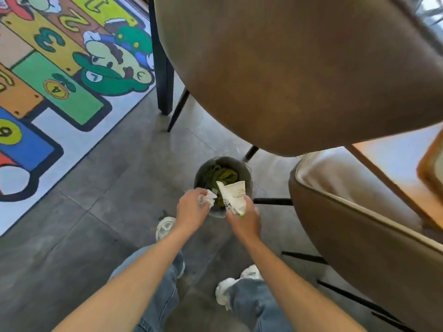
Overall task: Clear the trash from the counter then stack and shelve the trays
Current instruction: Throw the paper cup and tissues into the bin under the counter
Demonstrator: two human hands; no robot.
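A small grey trash bin (pixel 203 168) stands on the floor between two chairs, with green scraps inside. My left hand (pixel 190 209) holds a crumpled white tissue (pixel 208 198) over the bin's near rim. My right hand (pixel 247 219) grips a crushed white paper cup (pixel 233 194) with dark print, tilted over the bin's opening. No trays or counter are in view.
A brown padded chair (pixel 299 68) looms above the bin, and a second chair (pixel 359 224) stands at the right beside a wooden table (pixel 398 161). A colourful cartoon play mat (pixel 60 80) covers the left floor. My feet in white shoes stand just behind the bin.
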